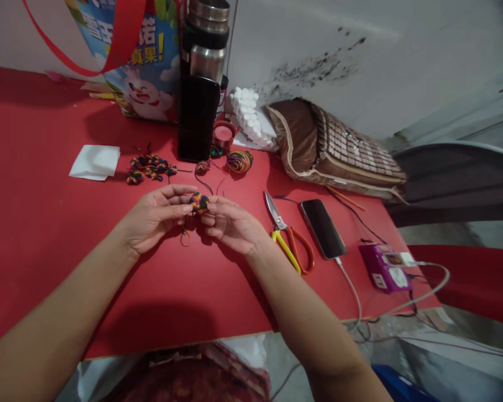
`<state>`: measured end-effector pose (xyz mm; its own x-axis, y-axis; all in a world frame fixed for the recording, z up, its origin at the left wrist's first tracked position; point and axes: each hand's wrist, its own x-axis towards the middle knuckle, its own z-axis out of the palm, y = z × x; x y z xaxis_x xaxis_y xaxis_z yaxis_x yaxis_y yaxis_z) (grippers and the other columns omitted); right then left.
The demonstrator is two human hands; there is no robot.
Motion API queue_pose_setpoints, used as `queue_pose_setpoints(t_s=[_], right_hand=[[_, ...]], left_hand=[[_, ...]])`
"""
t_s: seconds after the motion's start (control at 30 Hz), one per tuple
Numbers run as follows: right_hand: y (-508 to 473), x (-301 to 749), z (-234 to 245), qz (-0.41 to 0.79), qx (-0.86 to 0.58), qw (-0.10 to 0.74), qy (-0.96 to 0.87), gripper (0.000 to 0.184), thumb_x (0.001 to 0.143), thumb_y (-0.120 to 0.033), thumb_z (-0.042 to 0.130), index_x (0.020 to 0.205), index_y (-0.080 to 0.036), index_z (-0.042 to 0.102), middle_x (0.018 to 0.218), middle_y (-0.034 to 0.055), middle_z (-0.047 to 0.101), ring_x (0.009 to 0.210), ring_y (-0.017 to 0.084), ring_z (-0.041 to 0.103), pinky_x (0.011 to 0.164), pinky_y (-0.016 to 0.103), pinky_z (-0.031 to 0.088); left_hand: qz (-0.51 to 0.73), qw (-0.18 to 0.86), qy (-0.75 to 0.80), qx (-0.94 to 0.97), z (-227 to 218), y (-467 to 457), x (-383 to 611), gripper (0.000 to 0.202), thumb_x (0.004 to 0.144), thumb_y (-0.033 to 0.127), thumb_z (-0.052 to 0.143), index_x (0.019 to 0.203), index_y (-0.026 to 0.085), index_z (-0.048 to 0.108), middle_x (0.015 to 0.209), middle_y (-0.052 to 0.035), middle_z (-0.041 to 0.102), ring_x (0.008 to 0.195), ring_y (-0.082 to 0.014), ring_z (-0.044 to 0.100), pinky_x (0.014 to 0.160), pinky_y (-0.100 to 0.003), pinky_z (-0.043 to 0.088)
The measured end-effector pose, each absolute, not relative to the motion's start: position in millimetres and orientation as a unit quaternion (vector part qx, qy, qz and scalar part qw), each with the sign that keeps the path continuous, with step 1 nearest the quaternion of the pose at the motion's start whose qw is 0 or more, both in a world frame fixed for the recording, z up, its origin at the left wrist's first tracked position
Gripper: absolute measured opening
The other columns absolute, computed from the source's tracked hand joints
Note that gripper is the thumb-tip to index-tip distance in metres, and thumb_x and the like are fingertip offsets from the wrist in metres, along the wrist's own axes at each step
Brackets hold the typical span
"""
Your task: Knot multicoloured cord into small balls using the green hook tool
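Between my two hands, above the red table [159, 296], is a small multicoloured crocheted yarn piece [199, 203]. My left hand [157, 215] pinches its left edge with thumb and fingers. On the other side my right hand [230, 220] grips its right edge. A loose yarn tail [186, 239] hangs below the piece. Just beyond my hands lie a small pile of similar yarn pieces [148, 167], a small yarn ball [202, 167] and a larger yarn ball [240, 161]. Scissors [283, 223] with yellow and orange handles rest open to the right.
A dark phone [199, 117] stands upright against a steel flask [208, 56], beside a printed bag [151, 84]. Folded white paper [94, 162] lies left. At right are a charging phone [322, 229], a purple box [385, 268], cables and a brown cushion [339, 145].
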<state>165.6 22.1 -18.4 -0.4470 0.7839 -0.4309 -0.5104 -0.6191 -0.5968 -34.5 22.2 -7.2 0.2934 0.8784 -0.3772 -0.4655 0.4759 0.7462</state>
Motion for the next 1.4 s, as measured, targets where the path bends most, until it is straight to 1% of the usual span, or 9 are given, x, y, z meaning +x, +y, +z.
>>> queue_pose_setpoints(t_s=[0.1, 0.23, 0.43, 0.63, 0.77, 0.97, 1.1, 1.27, 1.4], right_hand=[[21.4, 165.6, -18.2, 0.833, -0.344, 0.387, -0.197, 0.031, 0.07, -0.022, 0.097, 0.084, -0.019, 0.069, 0.072, -0.0052, 0.063, 0.062, 0.006, 0.052, 0.049, 0.015, 0.034], [22.0, 165.1, -20.6, 0.831, -0.34, 0.394, -0.197, 0.032, 0.071, -0.022, 0.099, 0.085, -0.018, 0.071, 0.075, -0.0054, 0.065, 0.06, 0.004, 0.049, 0.047, 0.014, 0.033], [24.6, 166.0, -22.9, 0.854, -0.304, 0.385, -0.171, 0.029, 0.075, -0.022, 0.097, 0.089, -0.015, 0.072, 0.075, -0.004, 0.066, 0.057, 0.002, 0.042, 0.047, 0.011, 0.035], [25.5, 167.0, -24.4, 0.863, -0.311, 0.376, -0.132, 0.02, 0.084, -0.017, 0.088, 0.087, -0.017, 0.068, 0.074, -0.0051, 0.063, 0.055, 0.003, 0.042, 0.047, 0.011, 0.037], [25.6, 166.7, -24.4, 0.864, -0.317, 0.373, -0.117, 0.02, 0.083, -0.016, 0.087, 0.086, -0.016, 0.068, 0.073, -0.0045, 0.064, 0.055, 0.003, 0.043, 0.045, 0.012, 0.037], [23.6, 166.1, -21.6, 0.843, -0.327, 0.386, -0.184, 0.025, 0.076, -0.019, 0.092, 0.084, -0.016, 0.068, 0.068, -0.0058, 0.06, 0.054, 0.003, 0.04, 0.047, 0.013, 0.032], [21.8, 165.9, -18.7, 0.817, -0.341, 0.397, -0.242, 0.03, 0.069, -0.021, 0.097, 0.078, -0.017, 0.069, 0.059, -0.0092, 0.053, 0.051, 0.003, 0.038, 0.048, 0.017, 0.03], [20.7, 165.9, -15.0, 0.811, -0.346, 0.398, -0.254, 0.032, 0.066, -0.024, 0.1, 0.083, -0.016, 0.074, 0.064, -0.0065, 0.063, 0.051, 0.003, 0.042, 0.049, 0.019, 0.03], [20.1, 163.9, -14.8, 0.783, -0.378, 0.404, -0.286, 0.034, 0.065, -0.027, 0.1, 0.084, -0.017, 0.074, 0.072, -0.0007, 0.074, 0.053, 0.005, 0.049, 0.05, 0.021, 0.032]], left_hand=[[0.444, 0.765, 0.394, 0.25, -8.8, 23.5, -35.5, 0.036, 0.073, 0.003, 0.091, 0.107, 0.011, 0.083, 0.091, -0.0101, 0.08, 0.062, -0.0161, 0.072, 0.051, -0.026, 0.064], [0.419, 0.781, 0.386, 0.258, -11.2, 24.1, -35.3, 0.03, 0.077, 0.01, 0.093, 0.105, 0.01, 0.083, 0.076, -0.0058, 0.071, 0.054, -0.0124, 0.06, 0.048, -0.027, 0.062], [0.39, 0.794, 0.384, 0.265, -13.3, 23.4, -35.8, 0.024, 0.077, 0.015, 0.094, 0.097, 0.007, 0.083, 0.073, -0.0072, 0.071, 0.052, -0.0127, 0.061, 0.047, -0.026, 0.061], [0.387, 0.804, 0.369, 0.259, -15.9, 24.5, -38.5, 0.016, 0.079, 0.015, 0.093, 0.088, 0.008, 0.081, 0.073, -0.0075, 0.072, 0.052, -0.0122, 0.062, 0.05, -0.024, 0.061], [0.393, 0.806, 0.359, 0.259, -15.6, 24.8, -38.1, 0.018, 0.076, 0.014, 0.094, 0.086, 0.009, 0.08, 0.071, -0.0047, 0.072, 0.049, -0.0108, 0.06, 0.049, -0.024, 0.062], [0.387, 0.795, 0.378, 0.273, -12.8, 24.1, -35.6, 0.04, 0.074, 0.044, 0.101, 0.081, 0.011, 0.079, 0.068, -0.0056, 0.07, 0.05, -0.0124, 0.059, 0.045, -0.027, 0.062], [0.396, 0.778, 0.399, 0.281, -11.1, 21.6, -34.7, 0.039, 0.063, 0.031, 0.108, 0.083, 0.014, 0.079, 0.066, -0.0009, 0.067, 0.052, -0.0115, 0.058, 0.046, -0.027, 0.062], [0.386, 0.793, 0.387, 0.269, -12.6, 21.4, -36.0, 0.038, 0.062, 0.022, 0.106, 0.085, 0.014, 0.078, 0.068, -0.0023, 0.07, 0.053, -0.0121, 0.06, 0.047, -0.026, 0.061], [0.382, 0.795, 0.384, 0.273, -14.3, 22.3, -36.8, 0.039, 0.061, 0.021, 0.106, 0.085, 0.015, 0.076, 0.071, -0.0048, 0.074, 0.056, -0.016, 0.064, 0.05, -0.032, 0.064]])
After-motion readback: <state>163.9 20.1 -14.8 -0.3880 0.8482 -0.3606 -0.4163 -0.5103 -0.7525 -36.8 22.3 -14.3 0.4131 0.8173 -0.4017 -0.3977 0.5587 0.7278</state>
